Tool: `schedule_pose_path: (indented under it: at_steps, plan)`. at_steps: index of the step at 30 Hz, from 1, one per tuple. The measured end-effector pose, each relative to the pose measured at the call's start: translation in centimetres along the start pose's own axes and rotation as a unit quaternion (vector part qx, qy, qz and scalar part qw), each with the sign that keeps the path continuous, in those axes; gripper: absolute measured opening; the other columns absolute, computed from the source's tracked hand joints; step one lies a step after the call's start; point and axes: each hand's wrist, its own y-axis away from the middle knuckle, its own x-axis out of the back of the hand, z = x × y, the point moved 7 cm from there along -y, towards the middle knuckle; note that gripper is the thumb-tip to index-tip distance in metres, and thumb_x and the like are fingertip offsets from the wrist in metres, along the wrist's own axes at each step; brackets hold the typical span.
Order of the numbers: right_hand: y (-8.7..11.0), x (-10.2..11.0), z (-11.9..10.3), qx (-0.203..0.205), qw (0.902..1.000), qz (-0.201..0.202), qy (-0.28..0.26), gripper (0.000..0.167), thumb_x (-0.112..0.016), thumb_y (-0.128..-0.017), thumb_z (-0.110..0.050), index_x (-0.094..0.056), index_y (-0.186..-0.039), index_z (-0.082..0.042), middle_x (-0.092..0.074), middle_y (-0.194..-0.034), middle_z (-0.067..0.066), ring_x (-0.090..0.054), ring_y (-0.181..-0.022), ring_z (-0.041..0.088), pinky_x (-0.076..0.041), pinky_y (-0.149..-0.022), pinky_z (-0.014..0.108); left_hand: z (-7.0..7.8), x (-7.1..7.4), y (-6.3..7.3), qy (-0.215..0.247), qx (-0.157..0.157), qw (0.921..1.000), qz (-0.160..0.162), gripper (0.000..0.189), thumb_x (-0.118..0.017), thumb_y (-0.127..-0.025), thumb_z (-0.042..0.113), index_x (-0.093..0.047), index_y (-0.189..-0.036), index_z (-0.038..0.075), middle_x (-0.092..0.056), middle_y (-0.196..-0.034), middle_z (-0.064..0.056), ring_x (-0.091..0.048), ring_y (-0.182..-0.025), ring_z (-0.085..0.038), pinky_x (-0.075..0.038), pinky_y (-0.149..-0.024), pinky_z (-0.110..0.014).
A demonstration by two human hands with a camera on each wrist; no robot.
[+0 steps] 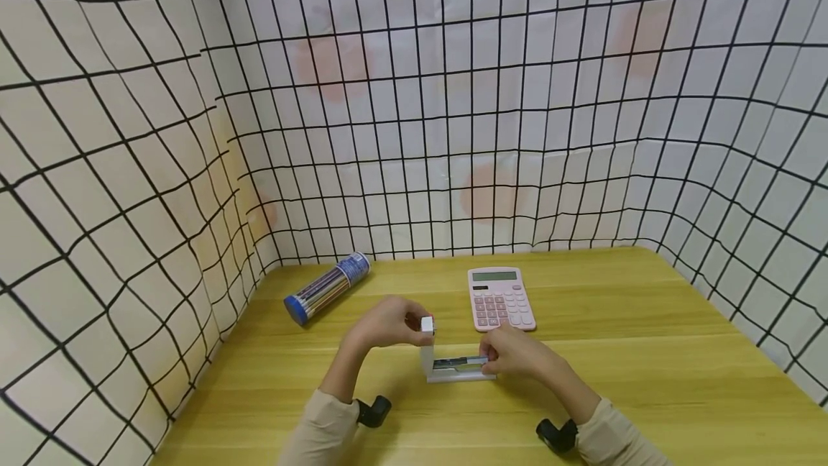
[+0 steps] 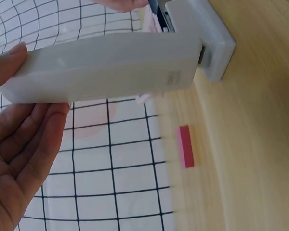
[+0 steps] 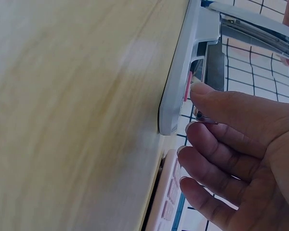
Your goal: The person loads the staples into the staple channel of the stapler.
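A white stapler lies on the table with its top cover swung up to stand nearly upright from the base. My left hand holds the free end of that cover between thumb and fingers. Above the base runs the dark metal staple magazine. At its outer end, my right hand pinches with thumb and forefinger, the other fingers loosely bent beneath. The inside of the magazine is hidden from me.
Behind the right hand lies a pink calculator. A clear tube of pencils with a blue cap rests at the back left. A small red block sits on the table beyond the stapler. Gridded cloth walls enclose the back and sides.
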Motion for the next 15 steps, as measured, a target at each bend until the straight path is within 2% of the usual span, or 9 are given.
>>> schedule_pose_path:
  at_steps: [8, 15]
  plan:
    - [0.02, 0.06, 0.04, -0.003, 1.0, 0.001, 0.001, 0.014, -0.08, -0.077, -0.017, -0.066, -0.076, -0.014, -0.052, -0.063, -0.012, -0.041, -0.056, 0.0, -0.036, -0.053, 0.018, 0.11, -0.48, -0.7, 0.011, 0.003, 0.9999, 0.006, 0.018, -0.079, -0.079, 0.026, -0.074, -0.091, 0.013, -0.07, -0.079, 0.006, -0.061, -0.07, -0.002, -0.05, -0.064, -0.02]
    - [-0.04, 0.01, -0.03, 0.002, 1.0, 0.001, 0.002, 0.015, -0.08, -0.077, -0.017, -0.065, -0.075, -0.015, -0.051, -0.062, -0.012, -0.041, -0.055, 0.0, -0.035, -0.053, 0.019, 0.91, -0.98, -1.04, 0.008, 0.001, 0.9999, 0.012, 0.02, -0.079, -0.079, 0.024, -0.073, -0.092, 0.01, -0.068, -0.077, 0.004, -0.058, -0.068, -0.003, -0.048, -0.061, -0.02]
